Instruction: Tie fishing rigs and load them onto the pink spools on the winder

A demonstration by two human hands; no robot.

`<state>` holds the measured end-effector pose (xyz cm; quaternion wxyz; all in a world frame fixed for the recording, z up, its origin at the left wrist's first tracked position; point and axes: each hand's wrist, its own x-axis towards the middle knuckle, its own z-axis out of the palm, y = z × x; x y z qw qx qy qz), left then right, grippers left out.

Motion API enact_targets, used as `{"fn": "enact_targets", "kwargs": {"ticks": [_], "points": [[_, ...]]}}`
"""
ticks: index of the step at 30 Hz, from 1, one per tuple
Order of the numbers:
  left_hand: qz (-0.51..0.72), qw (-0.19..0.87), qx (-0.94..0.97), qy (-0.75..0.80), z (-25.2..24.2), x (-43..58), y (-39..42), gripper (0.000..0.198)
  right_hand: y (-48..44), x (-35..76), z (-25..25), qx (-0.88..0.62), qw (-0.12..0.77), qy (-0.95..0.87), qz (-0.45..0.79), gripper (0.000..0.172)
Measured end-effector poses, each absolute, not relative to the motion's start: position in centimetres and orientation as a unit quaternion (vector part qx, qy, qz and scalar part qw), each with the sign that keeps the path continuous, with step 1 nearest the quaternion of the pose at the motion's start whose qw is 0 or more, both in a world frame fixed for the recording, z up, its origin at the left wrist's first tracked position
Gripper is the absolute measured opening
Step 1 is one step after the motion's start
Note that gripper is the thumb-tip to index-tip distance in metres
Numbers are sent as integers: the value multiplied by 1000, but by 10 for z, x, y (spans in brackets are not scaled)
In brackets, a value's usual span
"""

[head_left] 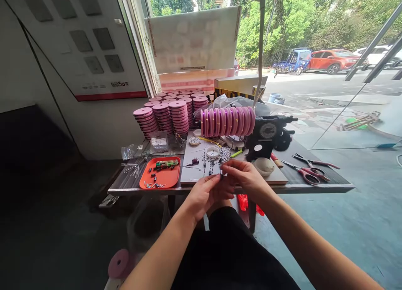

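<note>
My left hand [205, 193] and my right hand [246, 177] meet at the near edge of a small table [314, 186], fingers pinched together on a tiny dark part [221, 174] between them. I cannot make out what the part is. Just beyond my fingers lies a pale work board [193, 172] scattered with small beads and dark bits. An orange tray [161, 177] with small coloured pieces sits left of the board. My black-clad lap is below.
Stacks of pink discs [163, 116] stand at the back left, a row of pink discs [228, 121] on a black winding machine [266, 135]. Red scissors [306, 172], a white bowl [264, 166] and pliers lie right. A pink disc [118, 263] rests on the floor.
</note>
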<state>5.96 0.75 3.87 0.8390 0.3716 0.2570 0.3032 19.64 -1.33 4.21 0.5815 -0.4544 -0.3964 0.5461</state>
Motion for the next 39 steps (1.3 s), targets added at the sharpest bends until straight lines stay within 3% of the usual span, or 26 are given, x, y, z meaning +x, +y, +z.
{"fn": "enact_targets", "kwargs": {"ticks": [39], "points": [[253, 878, 349, 209, 30, 51, 0, 17, -20, 201, 34, -430, 583, -391, 568, 27]]}}
